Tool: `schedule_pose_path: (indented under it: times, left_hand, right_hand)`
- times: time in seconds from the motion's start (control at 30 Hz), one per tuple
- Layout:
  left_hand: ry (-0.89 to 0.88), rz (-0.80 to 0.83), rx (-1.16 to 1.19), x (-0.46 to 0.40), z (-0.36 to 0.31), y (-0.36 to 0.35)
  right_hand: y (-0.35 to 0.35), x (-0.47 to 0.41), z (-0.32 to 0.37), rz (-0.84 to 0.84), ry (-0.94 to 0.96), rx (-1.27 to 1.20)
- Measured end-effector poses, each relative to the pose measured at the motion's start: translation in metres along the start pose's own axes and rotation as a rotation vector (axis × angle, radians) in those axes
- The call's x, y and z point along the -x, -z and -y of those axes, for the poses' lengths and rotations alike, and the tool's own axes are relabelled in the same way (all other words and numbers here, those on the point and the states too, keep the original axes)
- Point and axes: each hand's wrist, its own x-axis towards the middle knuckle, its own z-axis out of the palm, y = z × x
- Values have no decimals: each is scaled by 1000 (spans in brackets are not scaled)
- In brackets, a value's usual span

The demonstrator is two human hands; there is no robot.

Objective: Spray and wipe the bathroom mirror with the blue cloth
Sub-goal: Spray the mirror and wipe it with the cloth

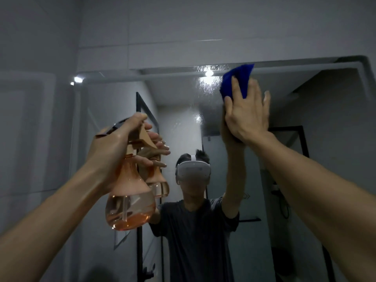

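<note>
The bathroom mirror [325, 123] fills the wall ahead, its upper middle speckled with spray droplets. My right hand [247, 113] presses the blue cloth [237, 81] flat against the glass near the mirror's top edge, fingers straight. My left hand [120, 143] grips the neck and trigger of a peach-coloured spray bottle [130, 198] with clear liquid in its round base, held close to the glass on the left. The mirror reflects both arms, the bottle and a person wearing a white headset.
White tiled wall [142, 27] rises above the mirror and a pale wall [30, 119] stands to the left. The mirror's rounded top right corner [364, 60] lies near the frame's edge. Black-framed glass panels appear in the reflection.
</note>
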Motion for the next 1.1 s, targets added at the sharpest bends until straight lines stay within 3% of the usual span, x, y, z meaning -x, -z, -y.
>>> schedule_pose_path:
  times: [0.13, 0.33, 0.43, 0.5, 0.7, 0.83, 0.97, 1.1]
  left_hand:
    - [-66, 21, -21, -1, -10, 5]
    - [-98, -23, -67, -5, -10, 9]
    - [-78, -22, -59, -8, -7, 3]
    - [-60, -22, -48, -11, -5, -4]
    - [-13, 4, 53, -20, 1, -24]
    - [-22, 23, 47, -27, 1, -25]
    - [-39, -6, 46, -31, -4, -14]
    - [-30, -25, 101, -30, -8, -6]
  right_hand:
    - [-15, 9, 56, -8, 154, 2]
    - [-40, 73, 88, 21, 743, 27]
    - [-36, 59, 73, 35, 881, 89]
    - [-26, 35, 54, -1, 798, 137]
    - [15, -43, -44, -53, 184, 175]
    - [25, -58, -69, -148, -35, 35]
    - [11, -65, -28, -214, -59, -55]
    - [0, -52, 33, -174, 181, -23]
